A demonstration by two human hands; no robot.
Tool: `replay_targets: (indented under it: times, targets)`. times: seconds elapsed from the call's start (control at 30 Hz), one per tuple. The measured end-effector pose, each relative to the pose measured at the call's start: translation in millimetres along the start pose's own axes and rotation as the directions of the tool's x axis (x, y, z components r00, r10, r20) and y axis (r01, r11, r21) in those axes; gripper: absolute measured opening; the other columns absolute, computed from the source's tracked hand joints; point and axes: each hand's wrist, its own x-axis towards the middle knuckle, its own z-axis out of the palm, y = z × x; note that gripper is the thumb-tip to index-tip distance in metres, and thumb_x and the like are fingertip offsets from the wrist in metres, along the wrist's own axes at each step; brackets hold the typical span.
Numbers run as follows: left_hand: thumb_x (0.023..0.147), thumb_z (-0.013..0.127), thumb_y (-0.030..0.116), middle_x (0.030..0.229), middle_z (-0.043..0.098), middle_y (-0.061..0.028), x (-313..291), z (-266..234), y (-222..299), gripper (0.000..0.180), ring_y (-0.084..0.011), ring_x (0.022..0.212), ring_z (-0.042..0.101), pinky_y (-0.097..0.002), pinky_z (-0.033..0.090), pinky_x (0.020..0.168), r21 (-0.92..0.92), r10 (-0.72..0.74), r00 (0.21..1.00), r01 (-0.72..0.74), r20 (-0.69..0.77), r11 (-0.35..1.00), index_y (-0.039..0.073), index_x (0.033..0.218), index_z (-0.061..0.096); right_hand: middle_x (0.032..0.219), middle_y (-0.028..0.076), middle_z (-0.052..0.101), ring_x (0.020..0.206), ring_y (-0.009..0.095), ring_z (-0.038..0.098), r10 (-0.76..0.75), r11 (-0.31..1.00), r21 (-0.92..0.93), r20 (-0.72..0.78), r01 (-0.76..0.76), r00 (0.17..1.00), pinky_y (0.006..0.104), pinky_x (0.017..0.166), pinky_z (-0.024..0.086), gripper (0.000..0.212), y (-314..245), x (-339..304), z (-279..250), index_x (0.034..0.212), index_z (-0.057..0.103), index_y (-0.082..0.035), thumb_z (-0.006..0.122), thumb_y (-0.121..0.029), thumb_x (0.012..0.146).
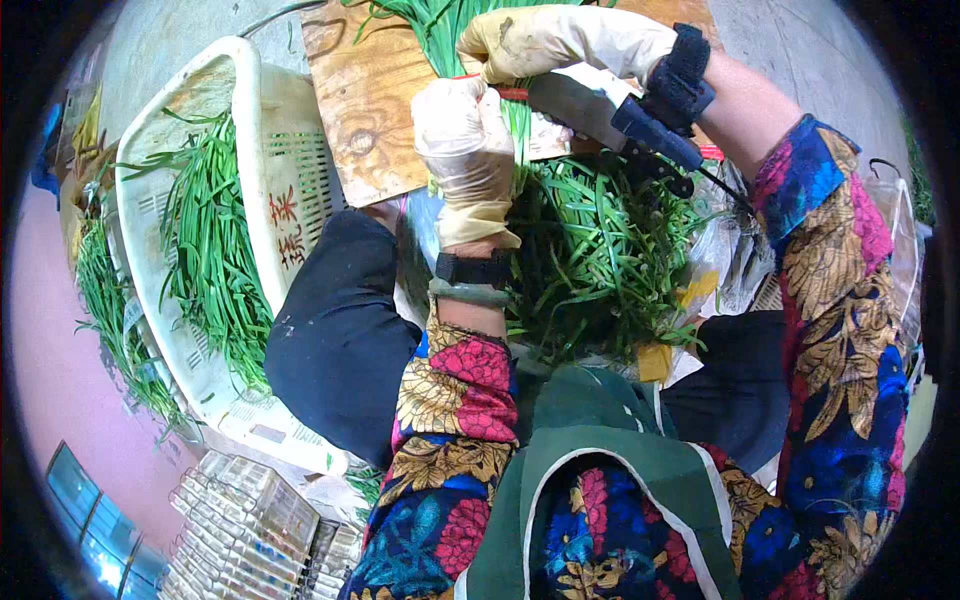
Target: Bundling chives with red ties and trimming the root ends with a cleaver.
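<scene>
Bunch (438,38) at top centre of frame, red band (513,94) across; left hand's (463,135) fingers clench the band, right hand's (560,45) we cannot tell; we judge this binding, next needing even tension.

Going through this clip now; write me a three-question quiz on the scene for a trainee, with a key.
1. True or false: the left hand and the right hand both wear pale gloves.
2. Multiple choice: where does the white basket stand?
A) at the person's right
B) at the person's left
C) between the person's knees
3. Fill in the blank: the long green leaves just beyond the hands lie over a board made of ____.

Key: 1. True; 2. B; 3. wood.
</scene>
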Motion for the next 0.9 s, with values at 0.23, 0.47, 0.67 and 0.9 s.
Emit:
replay_targets:
  times: [0.23, 0.47, 0.67, 0.9]
  targets:
    - [0.073, 0.071, 0.007, 0.076, 0.062, -0.0108, 0, -13, -6, 0.008, -0.0255, 0.067, 0.06, -0.0335, 0.049, 0.063, 0.0, -0.062, 0.998, 0.062, 0.024, 0.998, 0.005, 0.079, 0.066, 0.071, 0.01, 0.061, 0.066, 0.023, 0.06, -0.066, 0.997, -0.034, -0.009, 0.066, 0.998, 0.0341, 0.058, 0.046, 0.015, -1, -5, -1, 0.083, 0.059, -0.001, 0.061, -0.016, 0.085]
    - [0.073, 0.074, 0.01, 0.073, 0.062, -0.0097, -2, -19, -10, 0.011, -0.0234, 0.067, 0.061, -0.0318, 0.049, 0.063, 0.024, -0.069, 0.996, 0.068, 0.055, 0.997, 0.005, 0.079, 0.066, 0.074, 0.012, 0.061, 0.069, 0.025, 0.06, -0.158, 0.986, -0.051, -0.038, 0.156, 0.987, 0.0354, 0.061, 0.046, 0.016, -10, -20, -1, 0.086, 0.058, -0.002, 0.058, -0.017, 0.087]
    - [0.074, 0.072, 0.009, 0.072, 0.061, -0.0085, -2, -14, -7, 0.008, -0.022, 0.066, 0.06, -0.0305, 0.048, 0.064, -0.036, -0.027, 0.995, 0.031, 0.096, 0.999, 0.005, 0.078, 0.066, 0.076, 0.013, 0.061, 0.071, 0.028, 0.061, -0.203, 0.978, -0.061, -0.074, 0.198, 0.976, 0.0366, 0.064, 0.047, 0.016, -12, -43, 6, 0.088, 0.057, -0.002, 0.055, -0.018, 0.09]
    - [0.075, 0.072, 0.009, 0.071, 0.058, -0.0075, 0, -17, 0, 0.009, -0.0195, 0.066, 0.058, -0.029, 0.047, 0.064, -0.013, -0.119, 0.966, 0.125, 0.231, 0.992, 0.003, 0.077, 0.066, 0.079, 0.016, 0.061, 0.073, 0.032, 0.061, -0.27, 0.959, -0.117, -0.117, 0.257, 0.956, 0.0383, 0.066, 0.047, 0.018, -5, -58, 13, 0.091, 0.057, -0.003, 0.053, -0.021, 0.092]
